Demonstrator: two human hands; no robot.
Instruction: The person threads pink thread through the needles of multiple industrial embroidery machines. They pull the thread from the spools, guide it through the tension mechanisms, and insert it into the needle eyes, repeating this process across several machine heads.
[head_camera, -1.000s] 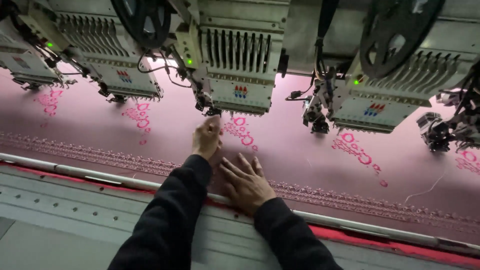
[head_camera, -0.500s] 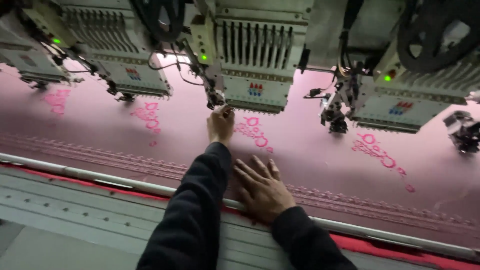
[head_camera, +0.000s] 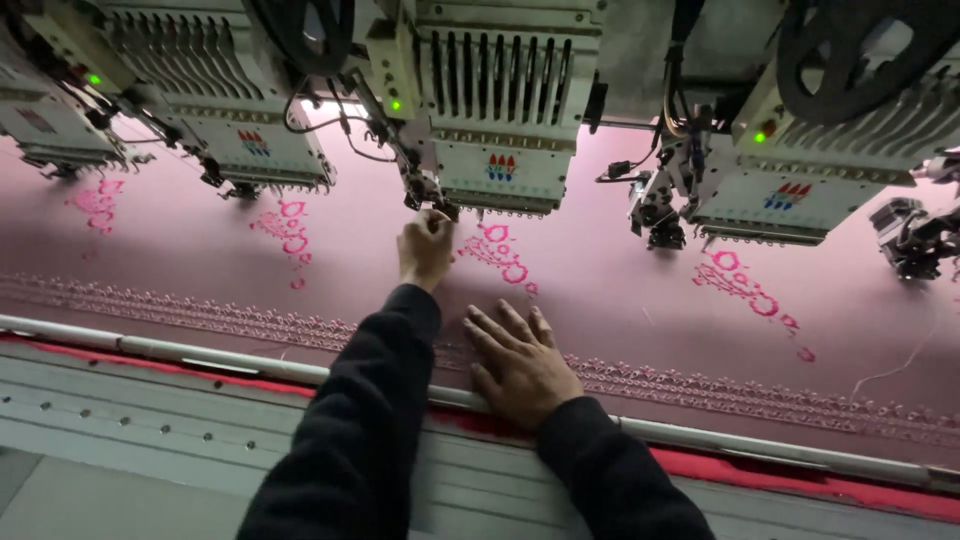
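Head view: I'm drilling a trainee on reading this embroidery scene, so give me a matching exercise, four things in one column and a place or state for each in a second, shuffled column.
Things:
1. left hand
2. right hand
3. pink cloth
4. grey rail

Places or states:
A. stretched flat under the sewing heads
B. lying palm down on the stitched border
C. runs along the near edge of the cloth
D. reaching up to the needles of the middle sewing head

Pairs: 1-D, 2-B, 3-A, 4-C
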